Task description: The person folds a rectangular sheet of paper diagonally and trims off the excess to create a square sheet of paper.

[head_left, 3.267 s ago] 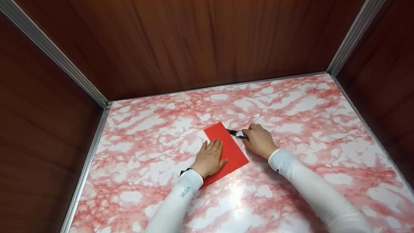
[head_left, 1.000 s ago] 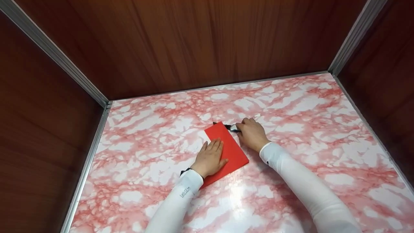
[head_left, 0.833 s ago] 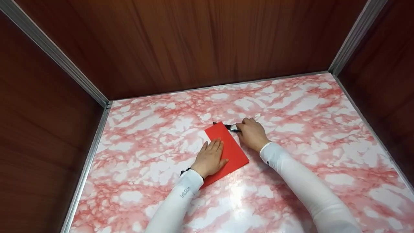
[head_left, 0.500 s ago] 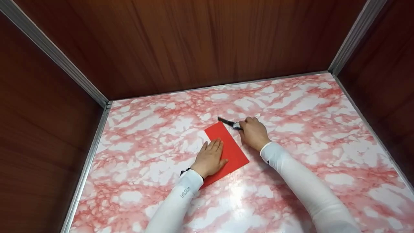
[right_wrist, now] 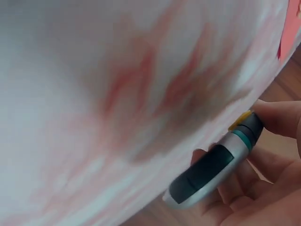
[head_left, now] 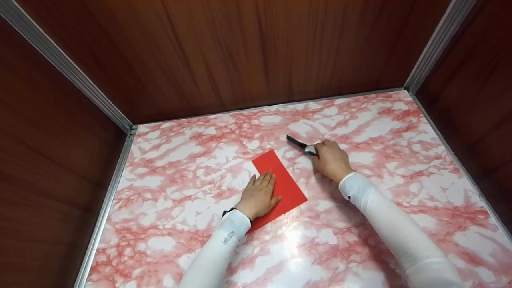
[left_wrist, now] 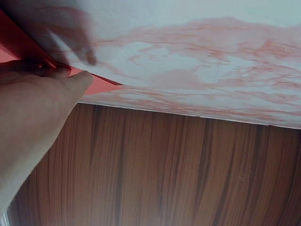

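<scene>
A folded sheet of red paper (head_left: pixel 286 186) lies slanted on the table in the head view. My left hand (head_left: pixel 258 196) rests flat on its left part, fingers straight. The left wrist view shows the same hand (left_wrist: pixel 42 99) from the side, with a red paper edge (left_wrist: pixel 101 85) slightly raised past the fingertips. My right hand (head_left: pixel 331 160) grips a utility knife (head_left: pixel 310 150) to the right of the paper. Its long dark blade (head_left: pixel 296 141) points up and left, apart from the paper. In the right wrist view, the silver and dark green handle (right_wrist: pixel 211 172) sits against curled fingers.
Beneath everything is a table (head_left: pixel 180 168) with a pink and white marbled top. Dark wood-grain panels stand behind it (head_left: pixel 224 52) and at both sides. Metal strips (head_left: pixel 96 212) run along the table's edges.
The knife blade, which lay under the paper's top corner a second ago, has come out. My right hand has carried it to the right and slightly away. My left hand stays put.
</scene>
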Available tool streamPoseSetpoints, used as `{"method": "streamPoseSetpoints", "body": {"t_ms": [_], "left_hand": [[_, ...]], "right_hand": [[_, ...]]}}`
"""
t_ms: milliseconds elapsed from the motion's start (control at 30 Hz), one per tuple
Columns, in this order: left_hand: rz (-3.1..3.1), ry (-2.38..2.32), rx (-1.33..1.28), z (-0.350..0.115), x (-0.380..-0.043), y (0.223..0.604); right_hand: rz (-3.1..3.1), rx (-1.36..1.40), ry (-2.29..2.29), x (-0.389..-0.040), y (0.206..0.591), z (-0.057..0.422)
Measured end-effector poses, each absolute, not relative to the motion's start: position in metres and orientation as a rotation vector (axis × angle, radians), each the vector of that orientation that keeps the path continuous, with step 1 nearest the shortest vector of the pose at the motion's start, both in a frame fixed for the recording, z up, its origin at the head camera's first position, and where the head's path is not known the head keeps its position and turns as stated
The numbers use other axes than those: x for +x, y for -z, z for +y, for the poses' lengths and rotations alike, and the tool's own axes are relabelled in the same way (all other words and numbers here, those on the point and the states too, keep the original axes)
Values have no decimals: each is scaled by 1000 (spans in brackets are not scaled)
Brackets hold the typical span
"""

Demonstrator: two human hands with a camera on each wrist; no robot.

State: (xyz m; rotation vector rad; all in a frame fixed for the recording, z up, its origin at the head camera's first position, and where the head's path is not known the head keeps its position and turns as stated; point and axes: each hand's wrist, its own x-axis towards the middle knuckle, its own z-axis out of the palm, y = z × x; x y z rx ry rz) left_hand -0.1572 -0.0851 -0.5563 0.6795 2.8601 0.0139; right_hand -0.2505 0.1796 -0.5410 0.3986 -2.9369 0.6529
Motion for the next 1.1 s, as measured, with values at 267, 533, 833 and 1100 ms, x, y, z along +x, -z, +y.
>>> {"method": "streamPoseSetpoints", "body": {"t_ms": [267, 533, 833, 1100], "left_hand": [[2852, -39, 680, -85, -158, 557], [2864, -61, 672, -85, -157, 557], [2848, -42, 674, -84, -158, 556], [2842, -48, 669, -85, -158, 556]], "right_hand": [[-2989, 290, -647, -235, 535, 239], [-3013, 215, -634, -224, 537, 269], [-3056, 199, -662, -222, 544, 271], [-3045, 211, -650, -222, 545, 269]]}}
